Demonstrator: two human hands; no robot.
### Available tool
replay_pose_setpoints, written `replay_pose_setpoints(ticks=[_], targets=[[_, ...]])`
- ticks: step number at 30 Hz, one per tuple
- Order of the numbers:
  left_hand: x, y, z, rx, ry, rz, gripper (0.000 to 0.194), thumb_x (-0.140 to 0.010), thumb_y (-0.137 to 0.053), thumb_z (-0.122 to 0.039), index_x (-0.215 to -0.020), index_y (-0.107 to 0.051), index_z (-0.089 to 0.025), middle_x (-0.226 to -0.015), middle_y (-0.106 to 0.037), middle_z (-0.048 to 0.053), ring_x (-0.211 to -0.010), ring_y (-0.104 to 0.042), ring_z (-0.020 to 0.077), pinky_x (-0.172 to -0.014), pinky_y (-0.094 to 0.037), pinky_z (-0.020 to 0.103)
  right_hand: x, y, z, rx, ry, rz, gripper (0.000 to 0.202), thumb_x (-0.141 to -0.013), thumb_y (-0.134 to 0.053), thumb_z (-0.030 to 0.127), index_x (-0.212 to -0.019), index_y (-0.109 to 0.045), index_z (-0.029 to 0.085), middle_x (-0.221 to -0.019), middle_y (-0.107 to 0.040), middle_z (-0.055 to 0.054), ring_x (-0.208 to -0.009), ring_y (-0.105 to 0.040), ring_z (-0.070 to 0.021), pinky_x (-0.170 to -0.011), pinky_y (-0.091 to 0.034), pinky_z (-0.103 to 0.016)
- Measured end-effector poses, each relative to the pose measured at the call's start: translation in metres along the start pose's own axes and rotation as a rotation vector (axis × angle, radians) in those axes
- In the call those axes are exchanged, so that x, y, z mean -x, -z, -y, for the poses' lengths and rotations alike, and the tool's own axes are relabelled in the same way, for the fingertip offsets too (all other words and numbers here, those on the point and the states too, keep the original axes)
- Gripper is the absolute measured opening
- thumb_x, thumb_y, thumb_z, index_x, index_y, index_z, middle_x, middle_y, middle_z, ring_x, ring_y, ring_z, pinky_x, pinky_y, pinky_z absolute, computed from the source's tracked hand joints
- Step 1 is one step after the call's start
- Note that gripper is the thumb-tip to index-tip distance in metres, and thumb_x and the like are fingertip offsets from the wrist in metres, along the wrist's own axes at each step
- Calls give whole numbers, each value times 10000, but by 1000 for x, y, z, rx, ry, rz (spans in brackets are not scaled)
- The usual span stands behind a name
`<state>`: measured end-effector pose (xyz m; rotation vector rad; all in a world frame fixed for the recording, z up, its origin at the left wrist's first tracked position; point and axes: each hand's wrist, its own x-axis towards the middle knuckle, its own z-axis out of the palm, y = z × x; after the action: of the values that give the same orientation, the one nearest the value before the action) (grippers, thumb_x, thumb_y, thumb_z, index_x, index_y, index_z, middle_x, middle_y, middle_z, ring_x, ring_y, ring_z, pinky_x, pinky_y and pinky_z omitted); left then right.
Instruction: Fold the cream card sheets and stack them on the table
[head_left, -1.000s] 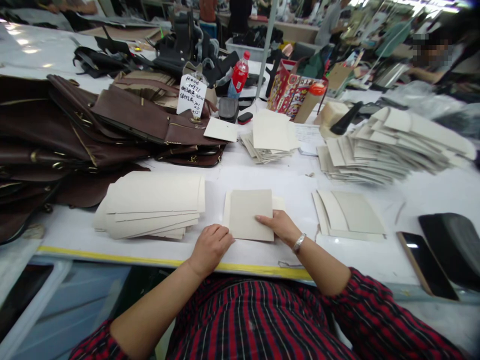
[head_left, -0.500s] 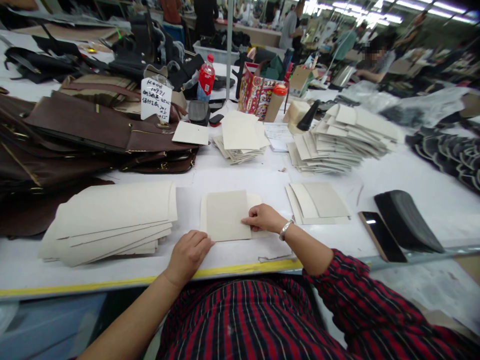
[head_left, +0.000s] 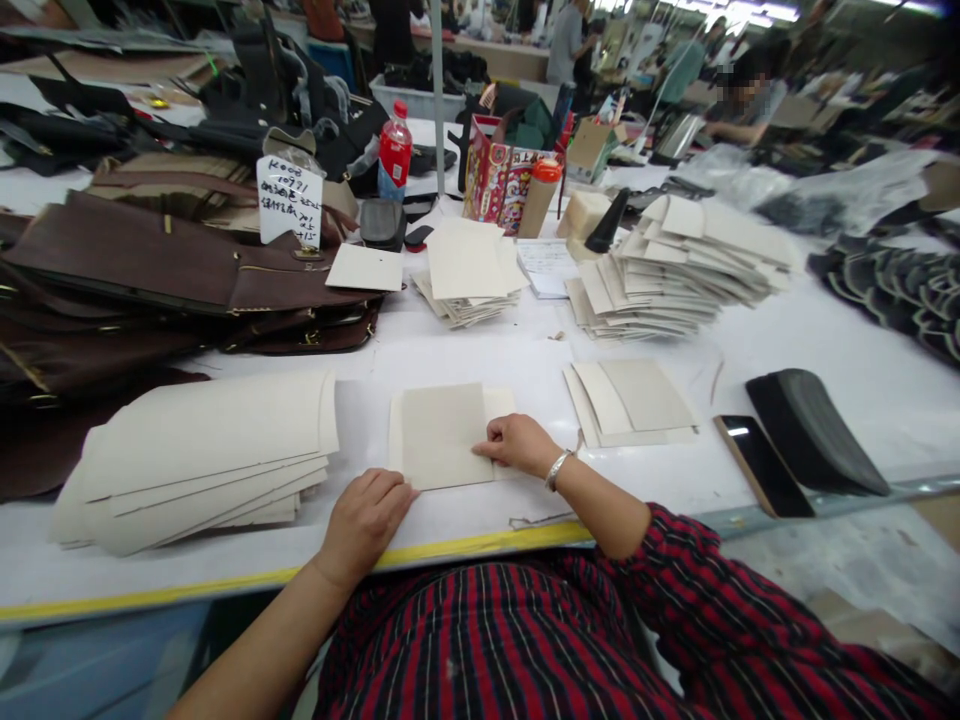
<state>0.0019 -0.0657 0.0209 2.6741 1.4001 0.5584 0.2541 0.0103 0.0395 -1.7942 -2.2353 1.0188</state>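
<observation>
A grey-beige square panel [head_left: 442,430] lies flat on a slightly wider cream panel [head_left: 501,402] in front of me. My right hand [head_left: 517,445] is closed at the square's right edge, thumb and index finger pinching there. At the lower left corner, the curled fingers of my left hand [head_left: 371,515] touch the square panel's edge. To the left is a fanned stack of large cream panels [head_left: 210,430]. A few smaller panels [head_left: 634,400] lie to the right, curved edges showing.
Brown leather bags [head_left: 150,260] are heaped at the left, with a handwritten card [head_left: 291,203]. Further back stand cream stacks [head_left: 469,265], a red-labelled bottle [head_left: 394,155] and an orange-lidded cup [head_left: 540,198]. A phone [head_left: 763,465] and black curved piece [head_left: 817,430] lie right. Another person sits behind.
The view has shifted slightly, so most things sit a little further left. Both hands stay at the same edges of the square panel, which keeps its place on the cream one.
</observation>
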Motion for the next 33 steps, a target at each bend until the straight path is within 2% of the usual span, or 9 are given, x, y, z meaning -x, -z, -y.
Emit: replay_pose_setpoints(ticks=[5, 8, 11, 15, 19, 22, 25, 29, 33], targets=[[-13, -5, -28, -118, -21, -42, 173, -813, -470, -196, -955, -568, -189, -1046, -541, 74, -974, -441, 232, -859, -330, 406, 2, 0, 4, 86, 6, -33, 283, -705, -573, 445, -595, -565, 185, -533, -586, 3, -533, -506, -114, -496, -299, -207], [-22, -13, -46, -66, -130, 59, 332, -813, -462, -195, -1144, -472, -220, -1097, -517, 70, -973, -435, 225, -841, -335, 393, 5, 0, 7, 95, 23, -69, 267, -699, -579, 424, -591, -554, 181, -558, -593, -3, -534, -512, -116, -491, -305, -209], [-29, -16, -48, -30, -142, 151, 340, -814, -462, -235, -1154, -455, -236, -1052, -529, 62, -924, -445, 211, -801, -345, 385, 1, 2, 6, -55, 8, -10, 294, -723, -538, 427, -570, -517, 177, -506, -567, 11, -468, -506, -104, -461, -325, -202], [-34, -10, -40, 19, -155, 200, 359, -804, -476, -296, -1155, -442, -231, -999, -541, 62, -881, -453, 197, -775, -361, 368, -20, 10, 5, -375, -169, 59, 397, -779, -392, 518, -588, -488, 183, -419, -502, 29, -362, -462, -96, -373, -342, -194], [-39, 0, -26, 137, -150, 213, 271, -817, -454, -262, -1080, -488, -210, -920, -565, 49, -822, -484, 167, -744, -407, 317, -39, 13, 5, -434, -240, 54, 383, -749, -436, 522, -573, -475, 184, -397, -494, 28, -346, -430, -89, -357, -337, -189], [-41, 2, -6, 167, -54, 55, 225, -827, -434, -202, -1036, -513, -174, -928, -577, 57, -858, -507, 161, -789, -429, 300, -44, 11, 3, -421, -257, 89, 361, -747, -449, 506, -571, -457, 191, -410, -505, 27, -370, -454, -96, -370, -346, -189], [-41, -4, 13, 46, 103, -90, 362, -818, -472, -297, -1136, -460, -122, -1107, -525, 123, -1054, -455, 224, -894, -404, 363, -44, 8, 1, -428, -277, 110, 344, -760, -430, 496, -589, -444, 199, -445, -521, 25, -413, -500, -111, -390, -364, -191], [-41, -13, 26, -39, 157, -23, 564, -793, -475, -434, -1236, -378, -99, -1215, -462, 158, -1136, -405, 251, -904, -416, 372, -46, 7, 0, -375, -283, 124, 343, -767, -412, 497, -583, -435, 208, -453, -533, 30, -426, -521, -120, -425, -385, -204], [-44, -13, 27, -34, 162, 24, 528, -789, -487, -426, -1231, -405, -151, -1260, -430, 131, -1132, -410, 238, -887, -429, 350, -49, 6, -1, -309, -274, 140, 338, -765, -415, 501, -585, -439, 217, -451, -533, 37, -429, -535, -131, -458, -393, -219]])
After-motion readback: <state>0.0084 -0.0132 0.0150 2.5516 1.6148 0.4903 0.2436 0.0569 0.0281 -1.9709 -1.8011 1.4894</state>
